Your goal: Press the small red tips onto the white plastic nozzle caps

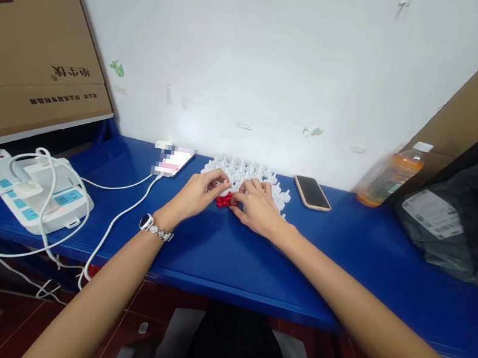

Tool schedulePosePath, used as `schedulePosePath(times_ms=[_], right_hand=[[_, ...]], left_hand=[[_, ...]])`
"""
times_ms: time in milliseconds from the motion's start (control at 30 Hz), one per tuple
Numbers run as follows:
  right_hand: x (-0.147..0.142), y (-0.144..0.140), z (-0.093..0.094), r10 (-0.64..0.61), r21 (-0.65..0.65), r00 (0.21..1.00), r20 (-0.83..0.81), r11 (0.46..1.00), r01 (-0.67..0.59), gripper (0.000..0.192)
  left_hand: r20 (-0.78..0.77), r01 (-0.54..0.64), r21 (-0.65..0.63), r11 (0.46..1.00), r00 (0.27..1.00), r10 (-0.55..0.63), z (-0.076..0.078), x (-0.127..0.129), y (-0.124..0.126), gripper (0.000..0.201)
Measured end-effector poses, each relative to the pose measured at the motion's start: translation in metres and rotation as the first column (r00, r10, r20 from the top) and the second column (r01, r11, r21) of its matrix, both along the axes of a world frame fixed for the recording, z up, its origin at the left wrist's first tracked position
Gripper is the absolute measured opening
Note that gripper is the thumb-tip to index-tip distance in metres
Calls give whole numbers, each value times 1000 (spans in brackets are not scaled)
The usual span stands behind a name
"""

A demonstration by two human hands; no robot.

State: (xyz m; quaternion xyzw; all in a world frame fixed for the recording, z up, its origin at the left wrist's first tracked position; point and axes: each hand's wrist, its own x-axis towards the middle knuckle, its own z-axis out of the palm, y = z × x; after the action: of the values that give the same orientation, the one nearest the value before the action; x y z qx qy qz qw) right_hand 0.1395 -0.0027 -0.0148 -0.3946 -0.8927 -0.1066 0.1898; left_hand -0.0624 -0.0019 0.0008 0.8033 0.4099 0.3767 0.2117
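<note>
Cardboard box [28,37]: upside-down Chinese print [71,73], ® mark [54,78]. Grey bag [463,191]: label [433,214] unreadable.

Your left forearm [108,292] rises from the lower left and your right forearm [352,296] slants in from the lower right, both bare and converging ahead of you. Your left grip [200,194] has its thumb [218,189] and forefinger [220,174] drawn near each other at the tips. Just beside it, your right grip [259,208] lies back upward with bent fingers [256,187], its exact closure too small to tell.
</note>
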Motion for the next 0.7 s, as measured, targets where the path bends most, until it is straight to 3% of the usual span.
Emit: schedulePosePath(times_ms=[100, 200, 333, 400, 467, 567, 700], right_hand=[[3, 0, 4, 6, -53, 995, -103, 999, -12, 12], [8, -1, 11, -32, -179, 920, -391, 983, -42, 12], [13, -3, 14, -161, -355, 604, -780, 910, -215, 22], [13, -3, 12, -196, -375, 464, -864, 866, -331, 30], [11, -4, 8, -222, -379, 382, -897, 830, -408, 35], [9, -6, 5, -238, -375, 330, -913, 806, -457, 37], [9, -9, 7, -244, -382, 330, -912, 796, -469, 37]], left_hand=[[-40, -12, 33, 999, 999, 13, -1, 2, 1, 32], [-33, 17, 53, 998, 999, -15, -5, 7, 0, 38], [-70, 73, -18, 997, 995, -74, -10, 14, -7, 30], [-95, 76, -61, 995, 992, -82, -10, 17, -12, 31], [-137, 76, -68, 995, 987, -85, -9, 19, -16, 28], [-199, 77, -53, 996, 976, -86, -4, 22, -21, 24], [-199, 47, -40, 998, 979, -54, 0, 23, -24, 17]])
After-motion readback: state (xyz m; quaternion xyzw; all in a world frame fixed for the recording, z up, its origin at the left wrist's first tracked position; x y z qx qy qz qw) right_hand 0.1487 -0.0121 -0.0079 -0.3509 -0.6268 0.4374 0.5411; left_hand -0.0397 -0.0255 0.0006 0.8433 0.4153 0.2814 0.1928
